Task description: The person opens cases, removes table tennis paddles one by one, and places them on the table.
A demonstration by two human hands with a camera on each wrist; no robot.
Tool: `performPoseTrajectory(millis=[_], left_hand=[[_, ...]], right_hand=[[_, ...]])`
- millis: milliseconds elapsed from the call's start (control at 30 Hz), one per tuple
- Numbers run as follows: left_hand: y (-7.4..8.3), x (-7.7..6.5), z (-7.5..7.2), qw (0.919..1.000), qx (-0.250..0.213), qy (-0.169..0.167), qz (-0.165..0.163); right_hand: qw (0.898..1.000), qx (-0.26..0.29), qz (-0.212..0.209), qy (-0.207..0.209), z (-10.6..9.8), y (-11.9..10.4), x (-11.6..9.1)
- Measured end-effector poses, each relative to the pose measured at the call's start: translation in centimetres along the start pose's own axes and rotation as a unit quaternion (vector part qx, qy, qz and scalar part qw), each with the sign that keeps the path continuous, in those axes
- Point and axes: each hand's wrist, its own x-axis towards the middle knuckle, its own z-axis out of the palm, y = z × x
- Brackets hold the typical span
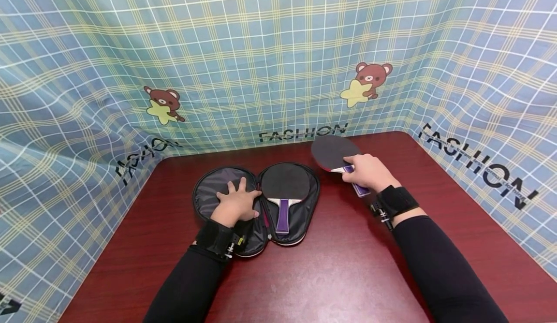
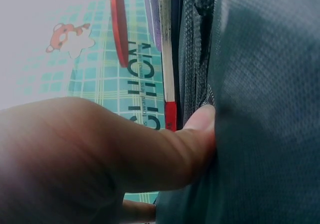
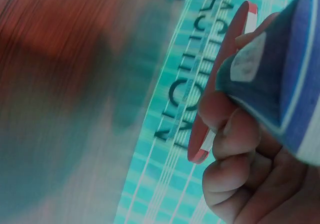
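In the head view my right hand (image 1: 367, 170) grips a table tennis paddle (image 1: 335, 151) by its purple handle, its black face up, over the right back of the table. The right wrist view shows my curled fingers (image 3: 232, 154) round the blue-purple handle (image 3: 280, 69), with the blade's red underside beyond. My left hand (image 1: 237, 204), fingers spread, presses on the left half of an unzipped black paddle case (image 1: 209, 183). A second paddle (image 1: 285, 183) lies black side up in the case's right half, handle toward me. In the left wrist view the thumb (image 2: 165, 154) touches the case fabric (image 2: 270, 109).
A dark red wooden table (image 1: 330, 274) carries everything. Blue plaid cloth (image 1: 278, 62) with bears and lettering hangs round its back and sides. The case's hinge edge, with a pink strip (image 1: 266, 219), runs between its two halves.
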Motion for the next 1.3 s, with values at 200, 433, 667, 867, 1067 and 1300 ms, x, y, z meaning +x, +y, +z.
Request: performPoseTrajectory(millis=[200,433,667,867,1067,1300], left_hand=[[-0.1,0.0,0.0,1.0000,-0.004,0.002,0.003],[-0.1,-0.2,-0.1,1.0000,-0.007,0.004,0.003],[-0.1,-0.1,-0.1,0.9999,-0.011,0.000,0.003],[-0.1,-0.1,0.0,0.9999,-0.010,0.000,0.001],[-0.2,0.0,0.0,0.9999,-0.012,0.000,0.000],[-0.2,0.2,0.2,1.0000,-0.010,0.001,-0.001]], right_hand=[[1.000,-0.008,0.019,0.002,-0.4,3.2,-0.4],[0.999,-0.005,0.031,0.006,-1.6,5.9,-0.9],[0.999,0.003,0.041,0.001,-2.5,8.6,-1.6],[0.998,0.004,0.059,-0.011,-3.0,10.5,-2.2],[0.997,0.009,0.067,-0.038,-2.5,10.9,-2.5],[0.996,0.003,0.066,-0.064,-1.4,11.5,-2.6]])
